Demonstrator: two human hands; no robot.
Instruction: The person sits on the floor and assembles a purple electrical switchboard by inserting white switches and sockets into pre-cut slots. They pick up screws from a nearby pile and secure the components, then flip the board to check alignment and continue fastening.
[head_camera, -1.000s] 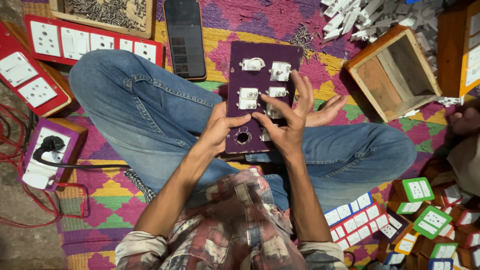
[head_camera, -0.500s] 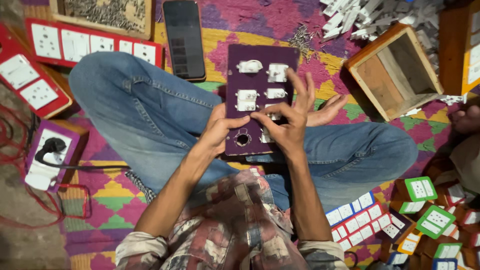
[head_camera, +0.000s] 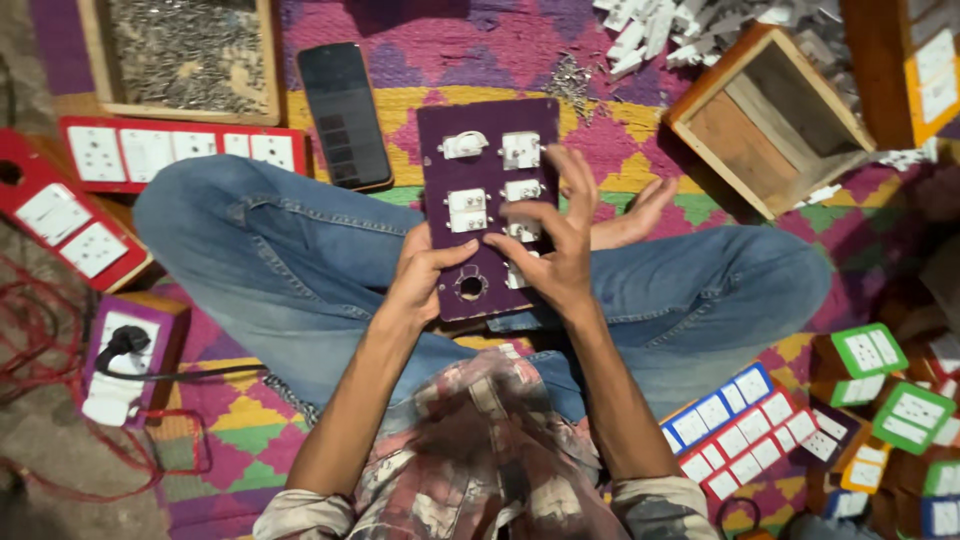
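Note:
A purple switch-board panel (head_camera: 487, 120) rests on my crossed legs, seen from its back with several white switch and socket parts (head_camera: 467, 209) fitted in it and one round hole (head_camera: 470, 286) near the lower edge. My left hand (head_camera: 420, 280) grips the panel's lower left edge, thumb on its face. My right hand (head_camera: 555, 245) lies on the right side of the panel, fingers spread and fingertips pressing a white part there.
A dark phone (head_camera: 344, 113) lies on the patterned mat above my left knee. A wooden tray of screws (head_camera: 180, 55) and a red socket board (head_camera: 180, 152) sit at upper left. An empty wooden box (head_camera: 765, 115) stands upper right. Coloured switch panels (head_camera: 735, 430) are stacked lower right.
The view has shifted slightly. My right hand's fingers have moved a little on the white parts on the panel's right side. My left hand keeps its grip.

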